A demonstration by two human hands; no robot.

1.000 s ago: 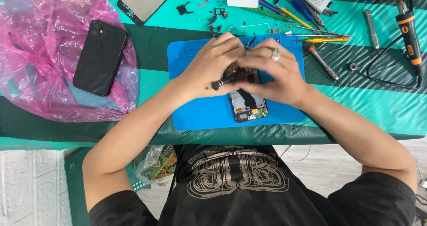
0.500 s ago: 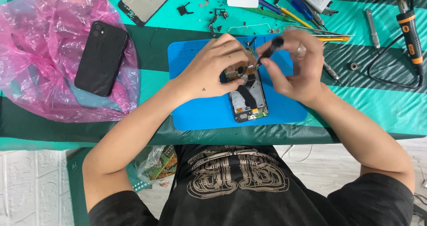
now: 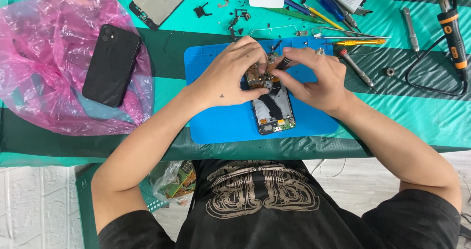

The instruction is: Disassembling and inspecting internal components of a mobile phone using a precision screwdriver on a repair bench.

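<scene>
Here, both hands' grips close: left hand (image 3: 226,80) on bare phone (image 3: 273,108), right hand (image 3: 314,77) on thin tool (image 3: 281,62).

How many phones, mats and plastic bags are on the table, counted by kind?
Phones: 2, an opened phone under the left hand and right hand, and a black phone.
Blue mats: 1.
Pink plastic bags: 1.
Total: 4.
</scene>
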